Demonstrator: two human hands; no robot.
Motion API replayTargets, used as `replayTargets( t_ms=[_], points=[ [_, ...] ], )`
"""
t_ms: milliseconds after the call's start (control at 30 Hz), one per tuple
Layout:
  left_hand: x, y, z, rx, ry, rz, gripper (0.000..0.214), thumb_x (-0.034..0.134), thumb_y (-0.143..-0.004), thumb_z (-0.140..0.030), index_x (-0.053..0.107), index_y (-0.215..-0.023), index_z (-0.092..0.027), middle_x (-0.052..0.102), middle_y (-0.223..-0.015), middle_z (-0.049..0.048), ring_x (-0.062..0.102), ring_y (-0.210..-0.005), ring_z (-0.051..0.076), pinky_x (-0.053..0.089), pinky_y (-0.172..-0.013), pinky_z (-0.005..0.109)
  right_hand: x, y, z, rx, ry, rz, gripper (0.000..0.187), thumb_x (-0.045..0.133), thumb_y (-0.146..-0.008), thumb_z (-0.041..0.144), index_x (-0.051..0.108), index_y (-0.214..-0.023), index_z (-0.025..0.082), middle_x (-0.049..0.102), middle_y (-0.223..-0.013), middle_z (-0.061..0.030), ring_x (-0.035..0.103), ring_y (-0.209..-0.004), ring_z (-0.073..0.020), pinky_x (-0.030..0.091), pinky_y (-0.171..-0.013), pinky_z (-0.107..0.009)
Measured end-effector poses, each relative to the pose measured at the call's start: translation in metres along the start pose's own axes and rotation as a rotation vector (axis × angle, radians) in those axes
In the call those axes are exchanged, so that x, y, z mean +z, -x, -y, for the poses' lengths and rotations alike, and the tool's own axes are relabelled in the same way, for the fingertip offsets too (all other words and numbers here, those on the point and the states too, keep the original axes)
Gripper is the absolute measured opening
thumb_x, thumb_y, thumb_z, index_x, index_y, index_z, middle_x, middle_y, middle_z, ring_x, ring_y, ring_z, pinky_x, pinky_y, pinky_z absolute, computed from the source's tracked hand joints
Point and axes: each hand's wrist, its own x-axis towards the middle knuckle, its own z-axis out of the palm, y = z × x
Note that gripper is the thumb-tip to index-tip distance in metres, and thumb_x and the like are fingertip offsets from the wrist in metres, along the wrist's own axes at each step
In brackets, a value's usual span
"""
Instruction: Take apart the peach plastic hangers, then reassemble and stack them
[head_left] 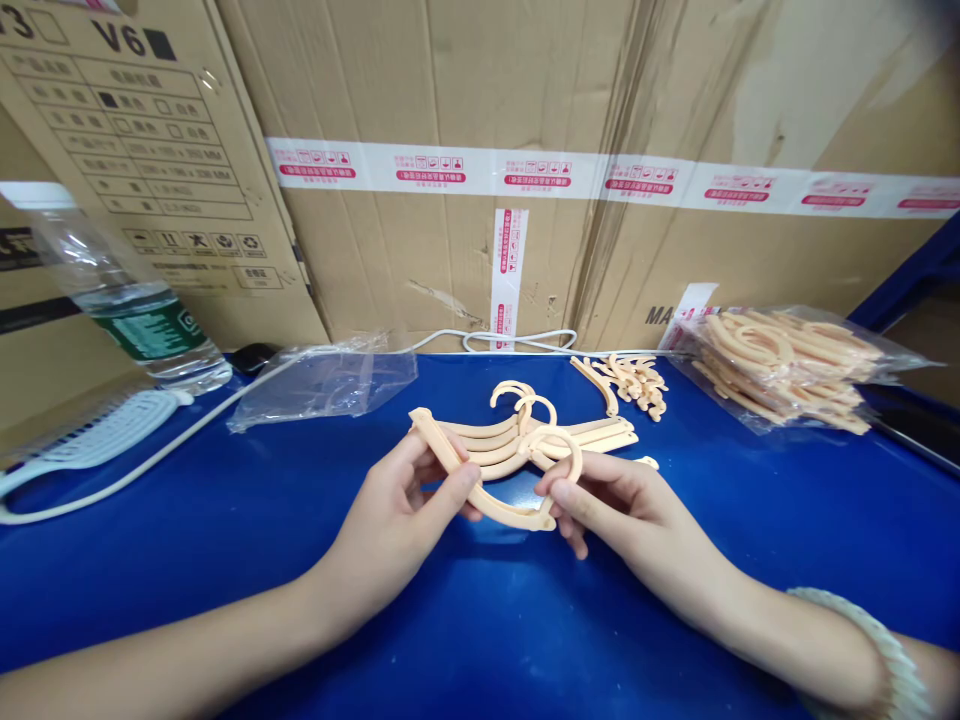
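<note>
My left hand (409, 510) and my right hand (611, 500) both pinch one small peach plastic hanger (487, 500) just above the blue table (225, 560). The left fingers grip its left arm, the right fingers hold its right end by the hook. Right behind it lies a short stack of the same hangers (525, 435) with their hooks up. Further back sits a loose cluster of peach hanger parts (626, 380).
A clear bag full of hangers (787, 365) lies at the right. An empty clear bag (322, 380), a water bottle (124, 300), a white fan-like grille (90, 435) and a white cable (517, 340) lie at the left and back. Cardboard boxes (480, 150) wall off the rear.
</note>
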Motion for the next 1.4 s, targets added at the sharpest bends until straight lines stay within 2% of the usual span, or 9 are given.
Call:
replayTargets(
  t_ms=[300, 533, 600, 700, 767, 900, 1133, 1300, 1400],
  points=[
    [-0.001, 0.001, 0.007, -0.161, 0.096, 0.167, 0.030, 0.070, -0.081, -0.022, 0.049, -0.103, -0.021, 0.070, -0.086, 0.0008, 0.069, -0.079, 0.016, 0.057, -0.067, 0.026, 0.000, -0.003, -0.006, 0.026, -0.163, 0.036, 0.028, 0.071, -0.082, 0.043, 0.063, -0.085, 0.017, 0.065, -0.067, -0.0001, 0.062, -0.058, -0.0115, 0.055, -0.058, -0.025],
    [-0.001, 0.000, 0.008, -0.225, 0.140, 0.183, 0.030, 0.074, -0.071, -0.016, 0.051, -0.089, -0.020, 0.073, -0.080, 0.0010, 0.072, -0.075, 0.019, 0.057, -0.066, 0.030, -0.010, -0.005, 0.006, -0.101, -0.096, 0.065, 0.025, 0.065, -0.087, 0.036, 0.068, -0.106, 0.019, 0.074, -0.093, -0.0071, 0.069, -0.085, -0.0181, 0.056, -0.078, -0.033],
    [-0.002, -0.002, 0.007, -0.244, 0.167, 0.153, 0.030, 0.075, -0.069, -0.017, 0.051, -0.087, -0.019, 0.073, -0.079, 0.0016, 0.071, -0.071, 0.018, 0.057, -0.065, 0.031, -0.028, -0.013, 0.013, -0.198, 0.111, -0.010, 0.026, 0.063, -0.088, 0.035, 0.066, -0.111, 0.022, 0.074, -0.100, -0.0078, 0.068, -0.092, -0.0209, 0.055, -0.081, -0.036],
    [-0.003, -0.004, 0.005, -0.253, 0.197, 0.122, 0.030, 0.075, -0.070, -0.018, 0.051, -0.087, -0.018, 0.071, -0.075, 0.0001, 0.067, -0.064, 0.015, 0.055, -0.063, 0.030, -0.068, -0.030, 0.018, -0.476, 0.736, -0.104, 0.016, 0.060, -0.089, 0.028, 0.070, -0.099, 0.022, 0.071, -0.100, -0.0086, 0.062, -0.095, -0.0253, 0.050, -0.085, -0.043],
    [-0.003, -0.004, 0.004, -0.244, 0.201, 0.119, 0.029, 0.075, -0.071, -0.019, 0.051, -0.087, -0.018, 0.069, -0.073, -0.0008, 0.066, -0.062, 0.014, 0.054, -0.062, 0.029, -0.095, -0.041, 0.017, -0.612, 1.079, -0.085, 0.023, 0.051, -0.090, 0.018, 0.070, -0.101, 0.021, 0.070, -0.097, -0.0104, 0.057, -0.096, -0.0283, 0.047, -0.085, -0.047],
    [-0.003, -0.004, 0.002, -0.245, 0.193, 0.109, 0.029, 0.075, -0.072, -0.022, 0.052, -0.088, -0.017, 0.067, -0.073, -0.0006, 0.064, -0.062, 0.013, 0.053, -0.062, 0.028, -0.128, -0.055, 0.005, -0.636, 1.333, 0.019, 0.040, 0.041, -0.086, 0.003, 0.072, -0.103, 0.022, 0.066, -0.100, -0.0116, 0.054, -0.097, -0.0269, 0.048, -0.084, -0.045],
    [-0.003, -0.004, 0.002, -0.252, 0.216, 0.100, 0.031, 0.076, -0.072, -0.022, 0.052, -0.090, -0.016, 0.066, -0.076, -0.0004, 0.065, -0.064, 0.013, 0.054, -0.061, 0.027, -0.135, -0.064, -0.012, -0.526, 1.211, 0.073, 0.026, 0.046, -0.087, 0.009, 0.071, -0.089, 0.017, 0.063, -0.090, -0.0114, 0.056, -0.089, -0.0246, 0.047, -0.081, -0.041],
    [-0.003, -0.004, 0.004, -0.271, 0.262, 0.080, 0.039, 0.077, -0.071, -0.025, 0.049, -0.096, -0.017, 0.065, -0.074, -0.0021, 0.067, -0.062, 0.013, 0.055, -0.059, 0.025, -0.134, -0.068, -0.014, -0.560, 1.104, -0.020, 0.020, 0.043, -0.093, 0.018, 0.063, -0.092, 0.018, 0.059, -0.094, -0.0104, 0.056, -0.090, -0.0223, 0.047, -0.081, -0.038],
    [-0.003, -0.004, 0.004, -0.284, 0.285, 0.067, 0.042, 0.078, -0.071, -0.026, 0.048, -0.099, -0.017, 0.065, -0.076, -0.0025, 0.068, -0.062, 0.013, 0.055, -0.059, 0.024, -0.129, -0.065, -0.008, -0.522, 0.873, -0.145, 0.015, 0.045, -0.094, 0.028, 0.059, -0.096, 0.021, 0.056, -0.084, -0.0048, 0.055, -0.077, -0.0197, 0.046, -0.069, -0.033]
  ],
)
